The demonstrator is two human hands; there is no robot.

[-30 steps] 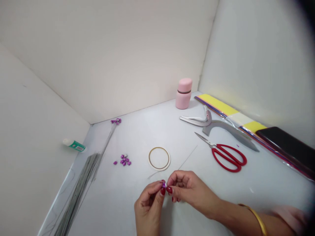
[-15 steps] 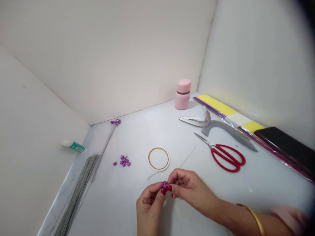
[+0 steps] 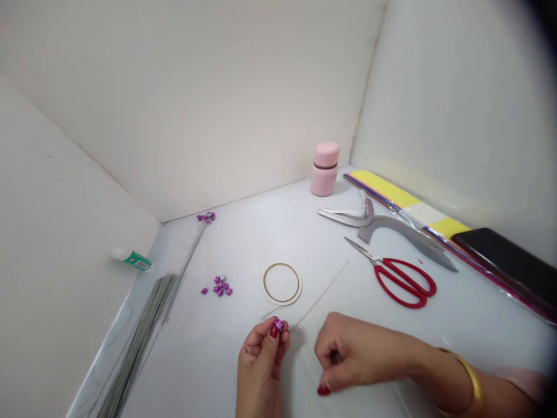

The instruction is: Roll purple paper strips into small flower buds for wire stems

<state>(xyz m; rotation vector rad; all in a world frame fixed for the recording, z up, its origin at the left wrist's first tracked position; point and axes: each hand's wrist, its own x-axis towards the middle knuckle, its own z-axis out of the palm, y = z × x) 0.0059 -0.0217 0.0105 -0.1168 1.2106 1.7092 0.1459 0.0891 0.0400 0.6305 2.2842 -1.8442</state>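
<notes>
Left hand [image 3: 261,368]: thumb and forefinger pressed together, pinching a small purple foil flower [image 3: 279,325] above the counter [image 3: 183,348], which keeps it lifted; a thin wire [image 3: 324,296] appears to run from it. Right hand [image 3: 357,354]: apart from the left, fingers curled inward; any contents cannot be determined. Beyond: a roll of gold tape [image 3: 282,301], loose purple flowers [image 3: 220,285], and red-handled scissors [image 3: 404,284].

Dark red polished fingernails [image 3: 323,390]; gold bangle [image 3: 473,383] on right forearm; pale pink sleeve [image 3: 524,383].
</notes>
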